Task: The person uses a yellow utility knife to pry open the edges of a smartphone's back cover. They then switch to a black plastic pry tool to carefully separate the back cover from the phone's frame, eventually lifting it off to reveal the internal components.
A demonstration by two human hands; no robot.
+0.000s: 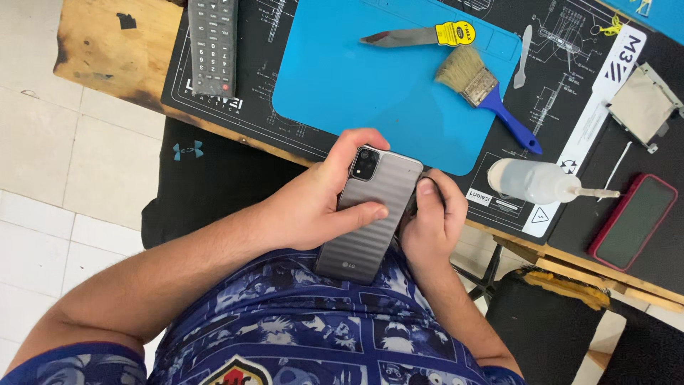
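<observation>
Two hands are gripping the grey phone [370, 217], held back-up over your lap just off the bench edge [242, 135]. You are risking a drop here: nothing is lying under it but your shirt and tiled floor [50, 235], and a slip would likely be cracking the glass. Your left hand [313, 207] is wrapping around the phone's side, fingers curled across its ribbed back, thumb near the camera block. Your right hand [431, 217] is closing tight against the opposite edge, thumb pressing the seam; whether it is pinching a tool, I cannot tell.
</observation>
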